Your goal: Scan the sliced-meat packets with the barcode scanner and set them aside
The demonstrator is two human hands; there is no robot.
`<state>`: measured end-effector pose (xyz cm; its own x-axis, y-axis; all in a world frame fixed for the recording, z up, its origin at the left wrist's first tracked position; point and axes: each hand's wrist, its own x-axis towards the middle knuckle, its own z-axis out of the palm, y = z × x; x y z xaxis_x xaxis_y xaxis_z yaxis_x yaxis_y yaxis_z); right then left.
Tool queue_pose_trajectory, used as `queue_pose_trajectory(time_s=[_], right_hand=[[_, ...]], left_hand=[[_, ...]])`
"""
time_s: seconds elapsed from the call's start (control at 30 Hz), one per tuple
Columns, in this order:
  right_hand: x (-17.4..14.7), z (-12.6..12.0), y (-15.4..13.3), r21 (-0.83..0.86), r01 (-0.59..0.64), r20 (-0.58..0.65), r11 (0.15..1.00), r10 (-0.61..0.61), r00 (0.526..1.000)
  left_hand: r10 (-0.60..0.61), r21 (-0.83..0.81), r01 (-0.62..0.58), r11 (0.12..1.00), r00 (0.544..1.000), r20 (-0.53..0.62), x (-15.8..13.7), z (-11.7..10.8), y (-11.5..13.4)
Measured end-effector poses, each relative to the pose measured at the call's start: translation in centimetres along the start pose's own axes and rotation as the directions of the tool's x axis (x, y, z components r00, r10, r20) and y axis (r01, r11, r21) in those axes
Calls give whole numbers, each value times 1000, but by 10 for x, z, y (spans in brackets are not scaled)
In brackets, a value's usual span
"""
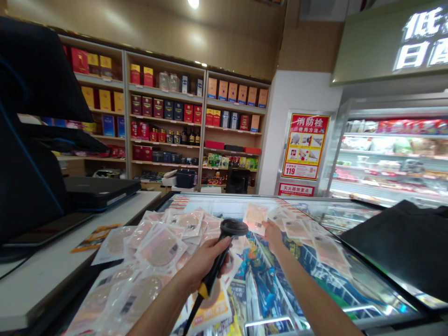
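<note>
A black barcode scanner [234, 227] with a yellow grip end and a cable is held by my left hand [213, 255], fingers wrapped round its handle. My right hand [272, 234] pinches a clear flat packet [255, 215] with a pale round item inside and a small label, raised near the scanner head. Under and left of the scanner lies a loose heap of similar packets [161, 247] on the freezer's glass top. A smaller spread of packets [324, 247] lies to the right of my right hand.
Beneath the glass, the chest freezer [276, 289] holds bagged goods. At left, a white counter [42, 284] carries a black screen [38, 74] and a black box [101, 189]. Dark cloth [402, 247] lies at right. Behind stand shelves of boxes [164, 109] and a lit cooler [392, 158].
</note>
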<state>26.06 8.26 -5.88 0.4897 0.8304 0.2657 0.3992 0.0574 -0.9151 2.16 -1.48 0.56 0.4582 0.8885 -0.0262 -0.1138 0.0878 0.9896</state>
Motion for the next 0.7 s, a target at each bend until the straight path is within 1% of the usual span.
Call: queue_pose_trajectory(time_s=[0.1, 0.13, 0.27, 0.4, 0.5, 0.6, 0.7], right_hand=[[-1, -1, 0, 137, -92, 23, 986, 89, 996], [-2, -1, 0, 158, -101, 28, 982, 98, 995], [-5, -2, -2, 174, -111, 37, 978, 106, 994], [-7, -2, -6, 195, -156, 64, 968, 146, 987], [-8, -1, -8, 208, -179, 83, 961, 165, 983], [-11, 4, -7, 159, -156, 131, 975, 136, 982], [-16, 13, -5, 8, -56, 149, 998, 54, 987]], left_hand=[[12, -13, -12, 1000, 1000, 7, -1, 1, 0], [14, -18, -14, 1000, 1000, 9, -2, 1, 1], [2, -31, -2, 1000, 1000, 11, -2, 2, 1], [0, -27, 0, 1000, 1000, -11, 0, -2, 2], [25, 6, -24, 1000, 998, -54, 0, -8, 4], [42, 58, -33, 998, 986, -161, -1, -17, 6], [70, 77, -54, 996, 973, -221, -2, -28, 6]])
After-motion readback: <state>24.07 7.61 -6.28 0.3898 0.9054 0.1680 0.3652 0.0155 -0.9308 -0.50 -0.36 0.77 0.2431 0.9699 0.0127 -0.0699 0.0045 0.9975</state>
